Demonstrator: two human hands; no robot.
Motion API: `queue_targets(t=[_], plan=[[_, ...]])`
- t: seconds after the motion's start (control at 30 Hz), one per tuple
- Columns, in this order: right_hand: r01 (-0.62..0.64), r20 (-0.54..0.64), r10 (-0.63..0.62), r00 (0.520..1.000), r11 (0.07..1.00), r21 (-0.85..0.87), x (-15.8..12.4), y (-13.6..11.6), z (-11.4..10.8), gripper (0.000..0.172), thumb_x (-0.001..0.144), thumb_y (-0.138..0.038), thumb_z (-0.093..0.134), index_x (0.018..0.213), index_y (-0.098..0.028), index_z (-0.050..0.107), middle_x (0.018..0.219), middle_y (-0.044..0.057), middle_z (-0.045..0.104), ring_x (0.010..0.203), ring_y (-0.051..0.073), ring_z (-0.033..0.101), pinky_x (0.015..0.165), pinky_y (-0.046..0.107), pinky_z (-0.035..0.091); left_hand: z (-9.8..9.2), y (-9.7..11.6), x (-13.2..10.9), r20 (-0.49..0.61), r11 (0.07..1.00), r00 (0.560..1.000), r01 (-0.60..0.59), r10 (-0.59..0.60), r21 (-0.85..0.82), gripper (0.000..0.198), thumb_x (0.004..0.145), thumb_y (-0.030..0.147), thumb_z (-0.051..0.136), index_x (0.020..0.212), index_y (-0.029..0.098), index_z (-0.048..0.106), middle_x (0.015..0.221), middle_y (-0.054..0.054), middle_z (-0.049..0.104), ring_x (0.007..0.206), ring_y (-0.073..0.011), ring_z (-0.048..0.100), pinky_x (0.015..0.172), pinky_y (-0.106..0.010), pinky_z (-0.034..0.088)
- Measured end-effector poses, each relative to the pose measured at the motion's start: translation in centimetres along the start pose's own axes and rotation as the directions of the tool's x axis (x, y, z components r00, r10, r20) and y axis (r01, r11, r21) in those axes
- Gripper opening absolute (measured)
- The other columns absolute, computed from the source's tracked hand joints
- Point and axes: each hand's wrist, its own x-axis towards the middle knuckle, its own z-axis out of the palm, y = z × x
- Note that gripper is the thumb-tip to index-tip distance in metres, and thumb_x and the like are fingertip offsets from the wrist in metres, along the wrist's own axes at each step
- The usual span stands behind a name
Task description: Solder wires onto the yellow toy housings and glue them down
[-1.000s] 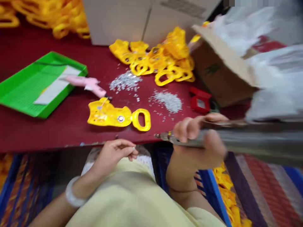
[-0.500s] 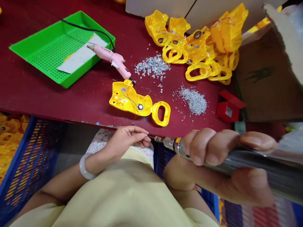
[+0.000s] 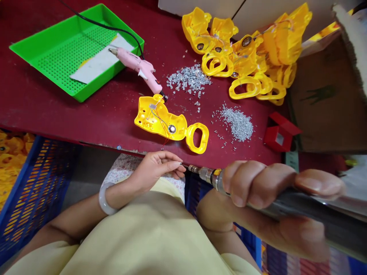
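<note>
Right hand (image 3: 258, 187) clamped rotary tool (image 3: 213, 175) steady at 4 o'clock; left hand (image 3: 156, 170) pinched tiny metal piece (image 3: 180, 163) just beside its tip.

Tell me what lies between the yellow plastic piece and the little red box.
A heap of tiny silver bits, seen in the head view.

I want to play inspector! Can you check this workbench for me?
Surface: dark red table, sprinkled with small silver bits.
Job's things: yellow plastic shell with thin wires; more yellow shells piled beyond it.
Clutter: two heaps of silver bits, pink glue gun, green tray, small red box.
Hands: left hand pinches a tiny silver bit; right hand grips a rotary tool.
Cables: black cable beside the tray.
Surroundings: blue crate, cardboard box.
</note>
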Motion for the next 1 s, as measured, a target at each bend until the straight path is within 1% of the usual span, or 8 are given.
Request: queue_targets(t=[0.13, 0.23, 0.33, 0.4, 0.47, 0.53, 0.67, 1.0], plan=[[0.010, 0.007, -0.010, 1.000, 0.999, 0.032, 0.0, 0.1, -0.1, 0.019, 0.081, -0.026, 0.064, 0.099, -0.021, 0.064, 0.053, -0.006, 0.045, 0.037, 0.011, 0.041, 0.031, 0.028, 0.031, 0.2, 0.2, -0.5, 0.028, 0.993, 0.999, -0.043, 0.040, 0.109, 0.024, 0.080, 0.035, 0.069, 0.088, 0.014, 0.060, 0.069, -0.001, 0.069, 0.058, -0.0113, 0.064, 0.058, -0.023, 0.051], [0.032, -0.019, -0.031, 0.999, 0.999, 0.044, 0.8, 0.4, -0.3, 0.019, 0.080, -0.025, 0.066, 0.099, -0.021, 0.066, 0.053, -0.006, 0.045, 0.038, 0.010, 0.041, 0.032, 0.028, 0.031, 0.3, 1.3, -1.5, 0.006, 0.851, 0.967, -0.228, 0.255, 0.473, 0.021, 0.090, 0.032, 0.057, 0.103, 0.016, 0.059, 0.067, 0.001, 0.068, 0.053, -0.0102, 0.060, 0.052, -0.022, 0.047], [0.069, -0.052, -0.068, 0.996, 0.998, 0.009, 2.6, 1.3, -0.2, 0.015, 0.080, -0.026, 0.067, 0.095, -0.023, 0.067, 0.056, -0.006, 0.048, 0.041, 0.010, 0.043, 0.038, 0.029, 0.037, 0.1, 2.8, -1.9, 0.212, 0.263, 0.734, -0.474, 0.645, 0.840, 0.018, 0.091, 0.024, 0.056, 0.106, 0.017, 0.063, 0.081, -0.003, 0.073, 0.073, -0.0142, 0.065, 0.069, -0.028, 0.050], [0.123, -0.089, -0.126, 0.988, 0.991, -0.045, 4.0, 2.6, 0.4, 0.011, 0.082, -0.028, 0.063, 0.093, -0.026, 0.066, 0.059, -0.007, 0.046, 0.044, 0.009, 0.044, 0.042, 0.027, 0.038, -0.3, 3.6, -1.2, 0.470, -0.184, 0.546, -0.497, 0.694, 0.848, 0.016, 0.090, 0.018, 0.058, 0.104, 0.017, 0.066, 0.097, -0.005, 0.075, 0.091, -0.0190, 0.065, 0.082, -0.034, 0.046], [0.167, -0.139, -0.180, 0.974, 0.981, -0.103, 5.1, 4.2, 1.3, 0.009, 0.084, -0.028, 0.055, 0.091, -0.028, 0.061, 0.059, -0.008, 0.041, 0.044, 0.008, 0.042, 0.044, 0.023, 0.036, -0.6, 4.0, -0.1, 0.622, -0.440, 0.484, -0.443, 0.616, 0.781, 0.019, 0.091, 0.013, 0.056, 0.105, 0.017, 0.067, 0.112, -0.006, 0.072, 0.107, -0.0231, 0.062, 0.090, -0.039, 0.041], [0.164, -0.183, -0.188, 0.965, 0.976, -0.143, 6.0, 5.7, 2.2, 0.009, 0.084, -0.024, 0.047, 0.090, -0.029, 0.053, 0.057, -0.008, 0.035, 0.041, 0.007, 0.037, 0.044, 0.021, 0.033, -0.9, 4.0, 1.0, 0.662, -0.564, 0.505, -0.357, 0.554, 0.744, 0.021, 0.093, 0.011, 0.051, 0.106, 0.017, 0.067, 0.118, -0.007, 0.070, 0.116, -0.0252, 0.058, 0.097, -0.043, 0.036], [0.125, -0.199, -0.153, 0.968, 0.981, -0.146, 6.6, 7.8, 3.4, 0.009, 0.082, -0.026, 0.047, 0.091, -0.029, 0.045, 0.056, -0.008, 0.030, 0.039, 0.009, 0.033, 0.042, 0.022, 0.030, -1.1, 3.5, 2.2, 0.634, -0.627, 0.552, -0.237, 0.541, 0.742, 0.022, 0.096, 0.012, 0.046, 0.103, 0.015, 0.067, 0.113, -0.008, 0.071, 0.120, -0.0282, 0.057, 0.101, -0.048, 0.032], [0.037, -0.158, -0.064, 0.985, 0.985, -0.171, 6.4, 8.6, 3.9, 0.009, 0.085, -0.035, 0.050, 0.091, -0.032, 0.043, 0.059, -0.007, 0.027, 0.040, 0.010, 0.033, 0.045, 0.024, 0.029, -1.1, 3.3, 2.4, 0.597, -0.523, 0.568, -0.312, 0.567, 0.793, 0.020, 0.095, 0.009, 0.047, 0.102, 0.015, 0.065, 0.113, -0.007, 0.071, 0.125, -0.0287, 0.053, 0.105, -0.048, 0.029]])
